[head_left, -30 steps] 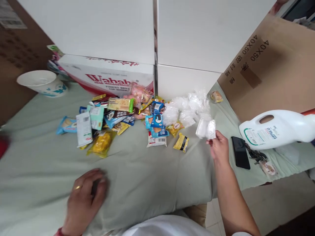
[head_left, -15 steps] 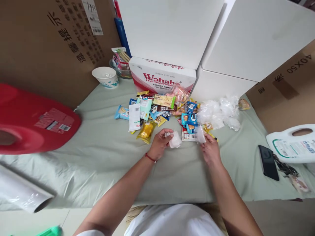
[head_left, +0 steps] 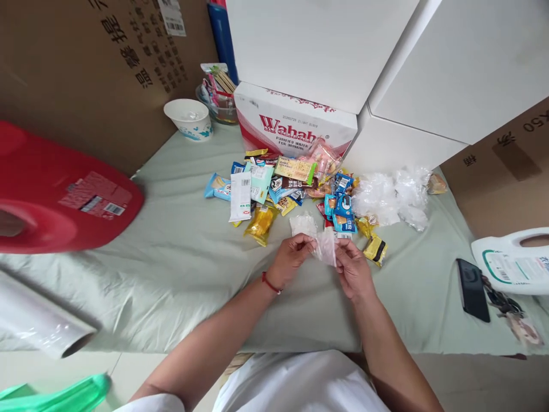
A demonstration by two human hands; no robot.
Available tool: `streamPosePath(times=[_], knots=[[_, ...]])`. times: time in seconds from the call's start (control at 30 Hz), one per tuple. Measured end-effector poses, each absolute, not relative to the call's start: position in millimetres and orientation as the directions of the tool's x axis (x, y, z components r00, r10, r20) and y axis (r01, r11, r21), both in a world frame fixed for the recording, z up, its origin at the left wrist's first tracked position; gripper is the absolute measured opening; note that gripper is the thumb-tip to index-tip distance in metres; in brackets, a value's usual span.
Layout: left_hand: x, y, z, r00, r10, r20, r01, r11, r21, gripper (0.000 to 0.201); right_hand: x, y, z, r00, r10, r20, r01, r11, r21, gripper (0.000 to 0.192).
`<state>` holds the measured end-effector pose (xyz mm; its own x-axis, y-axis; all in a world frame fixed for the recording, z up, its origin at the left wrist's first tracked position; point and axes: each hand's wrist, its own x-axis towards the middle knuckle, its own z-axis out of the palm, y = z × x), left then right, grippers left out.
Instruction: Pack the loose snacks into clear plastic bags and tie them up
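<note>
Head view: left hand (head_left: 293, 260) and right hand (head_left: 352, 269) both pinch a clear bag (head_left: 319, 243) between them above the worktop (head_left: 184, 269), just before the snack pile (head_left: 291, 191). The bag looks empty. A bowl (head_left: 189, 118) stands beyond.

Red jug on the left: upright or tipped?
Tipped. The red jug lies on its side on the green cloth, label facing up and handle hole toward the left edge.

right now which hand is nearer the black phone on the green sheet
Right. The right hand sits left of the black phone; the left hand is farther left still.
</note>
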<state>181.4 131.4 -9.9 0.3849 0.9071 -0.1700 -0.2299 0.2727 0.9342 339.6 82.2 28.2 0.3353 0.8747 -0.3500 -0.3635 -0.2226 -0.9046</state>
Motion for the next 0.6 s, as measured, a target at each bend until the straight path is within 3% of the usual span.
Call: streamPosePath(times=[0.23, 0.37, 0.43, 0.5, 0.57, 0.6], knots=[[174, 142, -10, 0.376, 0.899, -0.225, -0.523, 0.406, 0.749, 0.042, 404, 65, 39, 0.455, 0.828, -0.327, -0.311, -0.196, -0.93, 0.042], [177, 139, -11, 0.396, 0.882, -0.256, -0.51, 0.443, 0.737, 0.04, 415, 45, 38, 0.482, 0.847, -0.224, -0.176, -0.156, -0.972, 0.036], [175, 136, -9, 0.343, 0.926, -0.16, -0.479, 0.319, 0.818, 0.036, 416, 39, 35, 0.503, 0.841, -0.2, -0.193, -0.117, -0.974, 0.034], [170, 132, -2, 0.329, 0.943, 0.048, -0.388, 0.088, 0.918, 0.028, 418, 37, 32, 0.51, 0.827, -0.239, -0.282, -0.101, -0.954, 0.035], [163, 126, 8, 0.433, 0.842, 0.322, -0.227, -0.243, 0.943, 0.015, 422, 39, 29, 0.481, 0.817, -0.319, -0.404, -0.116, -0.907, 0.037], [161, 122, 13, 0.512, 0.742, 0.432, -0.148, -0.42, 0.895, 0.006, 425, 40, 27, 0.457, 0.815, -0.356, -0.46, -0.126, -0.879, 0.038]])
